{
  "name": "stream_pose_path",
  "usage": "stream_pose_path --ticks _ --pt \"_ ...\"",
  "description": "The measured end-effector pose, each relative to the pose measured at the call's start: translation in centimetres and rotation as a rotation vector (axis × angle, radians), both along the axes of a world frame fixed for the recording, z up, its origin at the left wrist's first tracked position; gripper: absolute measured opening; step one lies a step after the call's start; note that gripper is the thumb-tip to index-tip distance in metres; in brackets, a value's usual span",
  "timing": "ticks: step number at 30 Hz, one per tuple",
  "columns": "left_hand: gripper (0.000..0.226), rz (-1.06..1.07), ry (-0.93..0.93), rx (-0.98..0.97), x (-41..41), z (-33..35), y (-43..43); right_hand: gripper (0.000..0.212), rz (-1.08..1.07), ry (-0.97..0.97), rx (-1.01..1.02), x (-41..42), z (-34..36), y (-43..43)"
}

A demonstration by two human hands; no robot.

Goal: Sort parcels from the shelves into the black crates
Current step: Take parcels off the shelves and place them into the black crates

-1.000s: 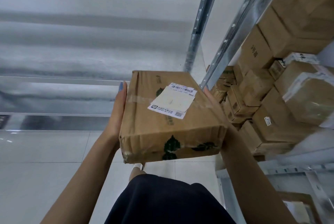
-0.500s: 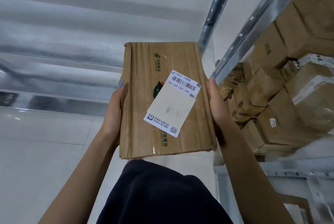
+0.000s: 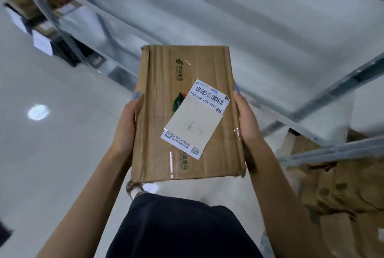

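Above pale floor (image 3: pixel 52 153), left hand (image 3: pixel 124 128), right hand (image 3: pixel 248 124) clamp parcel (image 3: pixel 185 116) edges, fingers closed underneath.

boxes (image 3: pixel 340 185) at right blur past the edge; fingers of both hands hide under the parcel (image 3: pixel 187 112); label's (image 3: pixel 195 118) small print unreadable.

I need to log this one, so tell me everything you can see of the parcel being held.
The parcel is a flat brown cardboard box, creased, sealed with clear tape, printed with green postal marks. A white shipping label with barcode reads 15H-159-L02-160. Its broad face points up at the camera, held at its long edges by the left hand and right hand.
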State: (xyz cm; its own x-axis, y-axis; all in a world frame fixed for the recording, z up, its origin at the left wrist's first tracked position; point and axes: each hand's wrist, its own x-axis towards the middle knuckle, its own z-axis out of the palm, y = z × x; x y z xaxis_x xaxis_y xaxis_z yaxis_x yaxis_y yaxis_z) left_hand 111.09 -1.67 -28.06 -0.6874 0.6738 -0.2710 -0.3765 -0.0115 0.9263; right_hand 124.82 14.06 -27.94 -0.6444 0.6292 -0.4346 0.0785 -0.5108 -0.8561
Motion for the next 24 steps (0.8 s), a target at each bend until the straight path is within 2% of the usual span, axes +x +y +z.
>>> stream_pose_path --ticks 7,14,19,24 --pt "0.038 0.213 0.043 -0.031 -14.6 1.4 -10.1 0.031 0.233 -0.009 -0.028 -19.0 0.0 -7.2" --pt "0.041 0.46 -0.056 -0.117 -28.7 1.8 -19.4 0.036 0.443 0.063 -0.052 -37.2 -1.0 -14.8" --pt "0.032 0.617 -0.127 -0.154 -38.6 0.7 -22.2 0.055 0.565 0.04 0.018 -49.8 -2.6 -17.4" --pt "0.032 0.692 -0.152 -0.159 -51.6 -1.1 -22.7 0.046 0.665 0.088 0.059 -64.3 -5.0 -17.4"
